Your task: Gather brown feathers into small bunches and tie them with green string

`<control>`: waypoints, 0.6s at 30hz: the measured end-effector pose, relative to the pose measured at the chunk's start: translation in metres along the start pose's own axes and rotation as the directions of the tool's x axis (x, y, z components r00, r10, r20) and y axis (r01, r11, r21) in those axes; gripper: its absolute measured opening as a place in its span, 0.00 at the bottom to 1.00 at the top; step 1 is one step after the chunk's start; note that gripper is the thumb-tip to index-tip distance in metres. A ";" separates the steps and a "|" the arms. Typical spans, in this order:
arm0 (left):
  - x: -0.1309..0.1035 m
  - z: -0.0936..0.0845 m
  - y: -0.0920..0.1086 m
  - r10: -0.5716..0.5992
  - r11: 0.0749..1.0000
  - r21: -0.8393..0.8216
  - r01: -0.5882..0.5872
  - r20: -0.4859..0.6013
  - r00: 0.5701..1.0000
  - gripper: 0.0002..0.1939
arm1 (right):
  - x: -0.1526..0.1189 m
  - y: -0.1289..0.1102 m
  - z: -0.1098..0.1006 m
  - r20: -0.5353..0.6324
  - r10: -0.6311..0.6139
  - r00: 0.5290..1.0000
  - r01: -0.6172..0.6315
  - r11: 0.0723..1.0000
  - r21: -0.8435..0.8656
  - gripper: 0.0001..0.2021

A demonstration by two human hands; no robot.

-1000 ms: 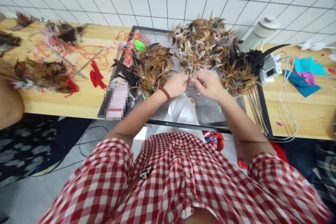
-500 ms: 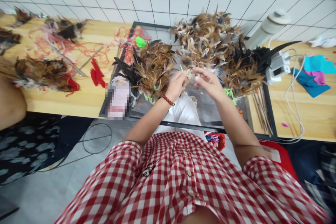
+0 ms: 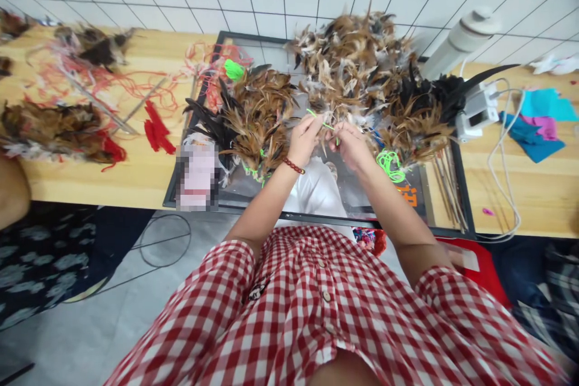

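A thin bright green string (image 3: 329, 126) runs between my two hands above the glass tray. My left hand (image 3: 305, 140), with a beaded bracelet on its wrist, pinches the string, and one end pokes out above the fingers. My right hand (image 3: 351, 146) has its fingertips closed on the other side of the string. Some feather tips show around the fingers, but whether they are held I cannot tell. Left of my hands lies a brown feather bundle (image 3: 260, 114) with green ties. A looped green string (image 3: 391, 166) lies beside my right forearm.
A large feather heap (image 3: 357, 60) fills the tray's back. Thin sticks (image 3: 450, 190) lie at its right. Beyond are a white bottle (image 3: 465, 42), a charger (image 3: 477, 111) and cloth scraps (image 3: 538, 132). Red strings (image 3: 156, 126) and more feathers lie left, near another person's arm (image 3: 13, 190).
My right hand's fingers were spread apart; they have closed on the green string. The string's free part now stretches between the hands. The camera view has shifted slightly.
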State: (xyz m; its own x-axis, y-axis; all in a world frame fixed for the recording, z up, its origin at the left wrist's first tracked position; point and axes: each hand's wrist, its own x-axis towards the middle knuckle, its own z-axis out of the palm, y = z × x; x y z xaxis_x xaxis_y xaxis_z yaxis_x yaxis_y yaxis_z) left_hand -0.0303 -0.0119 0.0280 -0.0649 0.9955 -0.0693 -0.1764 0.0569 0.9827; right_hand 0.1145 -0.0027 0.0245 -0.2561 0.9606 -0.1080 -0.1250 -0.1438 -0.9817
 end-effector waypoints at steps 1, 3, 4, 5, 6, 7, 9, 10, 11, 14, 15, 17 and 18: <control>-0.001 0.000 -0.002 -0.012 0.998 -0.055 0.011 -0.007 1.000 0.14 | 0.003 0.001 -0.002 -0.015 0.024 1.000 -0.024 1.000 0.016 0.20; -0.005 -0.001 -0.007 -0.010 0.992 -0.124 0.013 0.030 1.000 0.11 | 0.008 0.003 -0.007 -0.044 0.044 0.998 -0.043 0.999 0.034 0.21; -0.008 -0.002 -0.009 -0.009 0.990 -0.141 0.021 0.085 0.996 0.11 | 0.010 0.003 -0.010 -0.052 0.047 0.998 -0.045 0.998 0.031 0.23; -0.010 -0.002 -0.011 -0.006 0.988 -0.152 0.028 0.146 0.989 0.10 | 0.011 0.003 -0.013 -0.053 0.038 0.998 -0.037 0.999 0.010 0.24; -0.013 -0.002 -0.013 0.005 0.987 -0.157 0.026 0.195 0.981 0.11 | 0.011 0.001 -0.016 -0.047 0.012 0.999 -0.013 0.999 -0.031 0.25; -0.014 -0.003 -0.015 0.012 0.989 -0.149 0.023 0.228 0.974 0.12 | 0.010 0.000 -0.019 -0.036 -0.028 0.999 0.025 0.996 -0.089 0.26; -0.016 -0.003 -0.017 0.008 0.996 -0.086 0.012 0.225 0.974 0.15 | 0.005 -0.005 -0.024 0.003 -0.116 0.993 0.114 0.971 -0.210 0.28; -0.015 -0.003 -0.018 0.000 1.000 -0.026 0.005 0.203 0.979 0.16 | 0.002 -0.007 -0.026 0.024 -0.148 0.989 0.149 0.955 -0.257 0.28; -0.014 -0.002 -0.019 -0.003 0.999 0.048 -0.006 0.180 0.984 0.17 | -0.001 -0.008 -0.028 0.043 -0.170 0.985 0.175 0.939 -0.296 0.28; -0.011 -0.002 -0.022 0.040 0.955 0.282 -0.092 0.186 0.982 0.19 | -0.010 -0.011 -0.029 0.075 -0.225 0.971 0.237 0.891 -0.387 0.29; -0.011 -0.002 -0.024 0.062 0.927 0.349 -0.135 0.212 0.975 0.18 | -0.012 -0.012 -0.029 0.083 -0.259 0.962 0.269 0.865 -0.423 0.28; -0.013 -0.001 -0.027 0.100 0.856 0.467 -0.222 0.272 0.957 0.15 | -0.016 -0.015 -0.028 0.103 -0.339 0.935 0.344 0.796 -0.498 0.28; -0.015 -0.001 -0.028 0.110 0.817 0.516 -0.259 0.302 0.947 0.14 | -0.017 -0.016 -0.027 0.117 -0.371 0.921 0.374 0.761 -0.529 0.28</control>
State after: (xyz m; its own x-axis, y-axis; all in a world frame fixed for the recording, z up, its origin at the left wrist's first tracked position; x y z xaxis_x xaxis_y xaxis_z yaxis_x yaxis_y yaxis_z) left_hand -0.0253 -0.0283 0.0009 0.2157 0.9719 0.0943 0.3795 -0.1724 0.9090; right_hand 0.1464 -0.0106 0.0381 -0.3014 0.9104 0.2835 0.3164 0.3760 -0.8709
